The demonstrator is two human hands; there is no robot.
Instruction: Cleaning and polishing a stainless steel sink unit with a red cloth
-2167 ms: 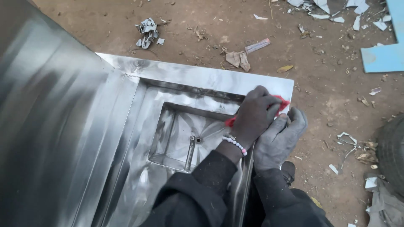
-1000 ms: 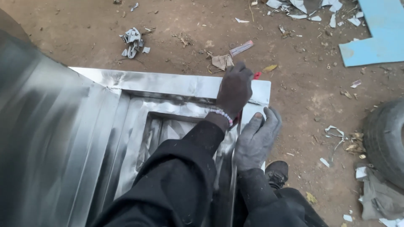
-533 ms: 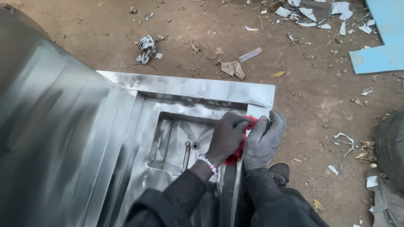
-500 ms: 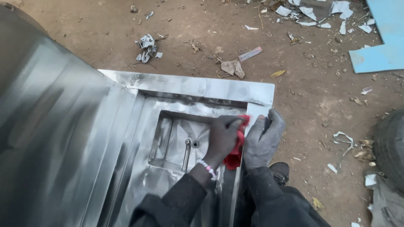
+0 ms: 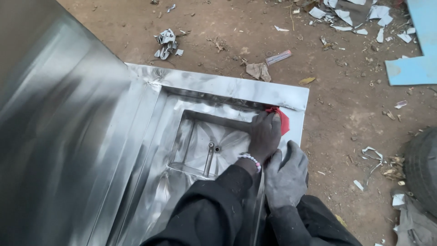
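Red cloth [image 5: 283, 119] under left hand [image 5: 265, 135] fingers — pressed together, pinning it flat on steel sink [image 5: 214, 86] rim's far-right corner — right hand [image 5: 286, 175] splayed nearer.

1. Bare brown dirt ground [image 5: 355, 114] carries everything — the stainless steel sink unit [image 5: 214, 86] lies flat on it.
2. Beyond the grip: crumpled paper [image 5: 166, 43], a tan rag [image 5: 258, 70], a pinkish tube [image 5: 278, 57].
3. Right of the grip — a blue board [image 5: 412, 68], white scraps [image 5: 364, 13], a tyre [image 5: 423, 168].
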